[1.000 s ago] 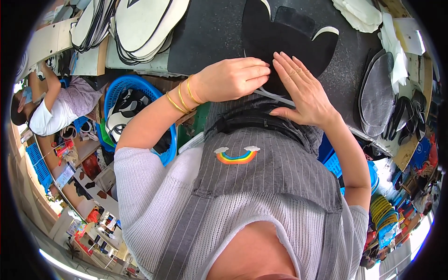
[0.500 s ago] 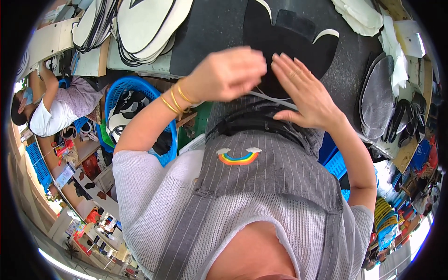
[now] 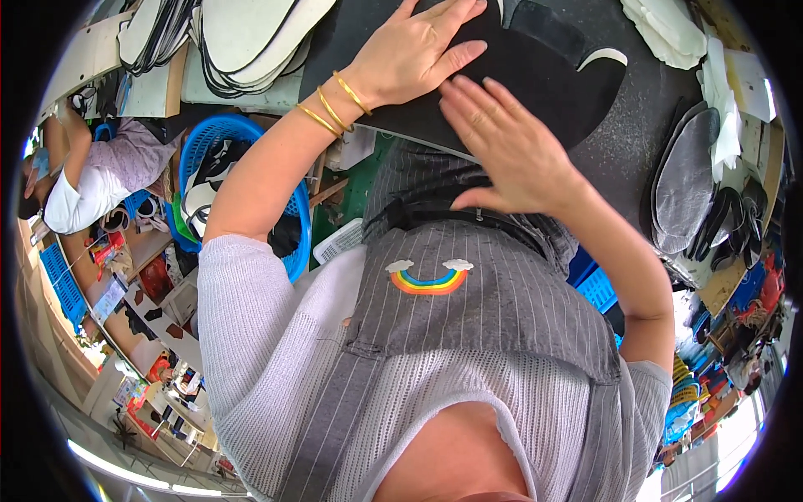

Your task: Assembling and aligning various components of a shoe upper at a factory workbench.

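A large black cut piece of flat sheet material lies on the dark worktable in front of me. Two curved strips of pale edge show at its far side, and a smaller black patch sits between them. My left hand, with gold bangles at the wrist, rests on or just over the left part of the piece, fingers spread. Lower down, my right hand reaches over the near edge with fingers stretched out and thumb apart. Neither hand holds anything that I can see.
Stacked white pieces with black edges lie at the far left. Below them stands a blue basket of black and white parts. Dark oval pieces and white sheets are on the right. Another person works at far left.
My left hand has moved away from me onto the black piece and its fingers have spread. The right hand has shifted slightly left and nearer. The piece has turned slightly and sits farther right.
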### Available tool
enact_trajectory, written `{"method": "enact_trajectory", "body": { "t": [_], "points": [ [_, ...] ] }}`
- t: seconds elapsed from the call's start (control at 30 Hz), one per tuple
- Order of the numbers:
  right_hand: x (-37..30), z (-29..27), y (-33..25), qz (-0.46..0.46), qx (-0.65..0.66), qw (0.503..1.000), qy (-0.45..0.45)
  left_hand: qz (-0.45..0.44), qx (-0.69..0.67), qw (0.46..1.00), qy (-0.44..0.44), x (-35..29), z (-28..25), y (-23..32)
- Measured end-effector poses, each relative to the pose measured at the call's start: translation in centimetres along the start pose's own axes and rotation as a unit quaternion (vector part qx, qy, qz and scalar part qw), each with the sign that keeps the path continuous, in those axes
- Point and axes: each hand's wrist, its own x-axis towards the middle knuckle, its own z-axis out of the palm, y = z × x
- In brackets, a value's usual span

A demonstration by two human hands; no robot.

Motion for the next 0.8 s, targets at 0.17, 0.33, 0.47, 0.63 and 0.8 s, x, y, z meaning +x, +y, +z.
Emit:
{"method": "enact_trajectory", "body": {
  "t": [0.17,0.33,0.47,0.63,0.8],
  "points": [
    [-3.4,1.4,-2.2,-0.093,0.213,0.972,-0.041,-0.074,0.09,0.981,-0.156,1.2,-1.1,1.7],
    [0.6,-4.0,2.4,0.097,-0.025,0.983,0.155,-0.089,0.135,0.977,-0.142,0.6,-2.4,2.6],
    [-0.4,-0.5,3.8,0.156,-0.096,0.981,0.059,-0.191,-0.052,0.98,-0.011,-1.1,-4.3,2.8],
    [0.2,-0.5,3.4,0.133,-0.059,0.988,0.055,-0.413,0.221,0.883,0.033,-9.9,-13.2,-2.4],
    [-0.4,-1.5,3.4,0.156,-0.051,0.984,0.072,-0.262,0.265,0.921,-0.114,-7.9,-14.5,-3.2]
  ]
}}
